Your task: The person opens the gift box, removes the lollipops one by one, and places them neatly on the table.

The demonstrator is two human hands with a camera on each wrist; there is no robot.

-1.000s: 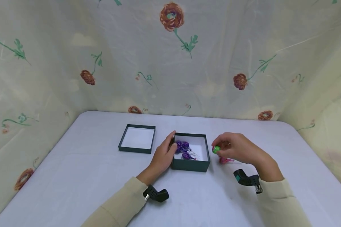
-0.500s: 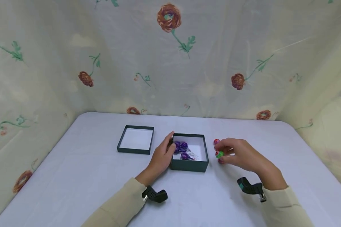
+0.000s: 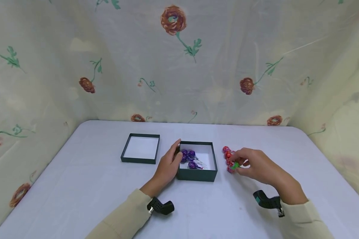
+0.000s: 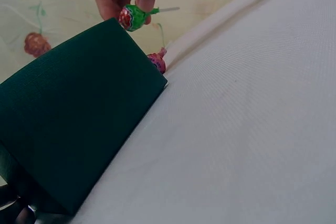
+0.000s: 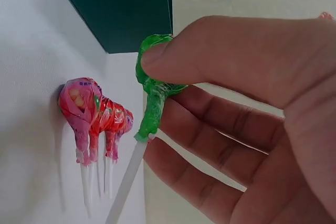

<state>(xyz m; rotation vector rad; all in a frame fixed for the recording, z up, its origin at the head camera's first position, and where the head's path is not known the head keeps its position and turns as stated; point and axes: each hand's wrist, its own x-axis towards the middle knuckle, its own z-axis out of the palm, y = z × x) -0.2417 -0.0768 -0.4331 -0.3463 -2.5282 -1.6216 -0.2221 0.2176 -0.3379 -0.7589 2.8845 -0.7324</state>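
My left hand (image 3: 166, 167) grips the left side of a dark green open box (image 3: 197, 176), with its thumb at the rim. Several purple-wrapped lollipops (image 3: 192, 165) lie inside, toward the box's left. To the right of the box, my right hand (image 3: 257, 166) pinches a green-wrapped lollipop (image 5: 152, 111) between thumb and fingers, its white stick pointing down in the right wrist view. Red and pink lollipops (image 3: 226, 153) lie in a row on the table, beneath and beside that hand; it hides part of them. In the left wrist view, the box wall (image 4: 89, 108) covers most of the row.
A shallow dark green lid (image 3: 140, 147) with a white inside lies left of the box. White cloth covers the table (image 3: 86, 186). Flower-patterned curtains (image 3: 215, 73) hang behind and at both sides. Each wrist carries a black camera mount (image 3: 161, 206).
My right hand has moved slightly right and nearer to me with the green lollipop, uncovering more of the red and pink row. The left hand keeps its hold on the box.
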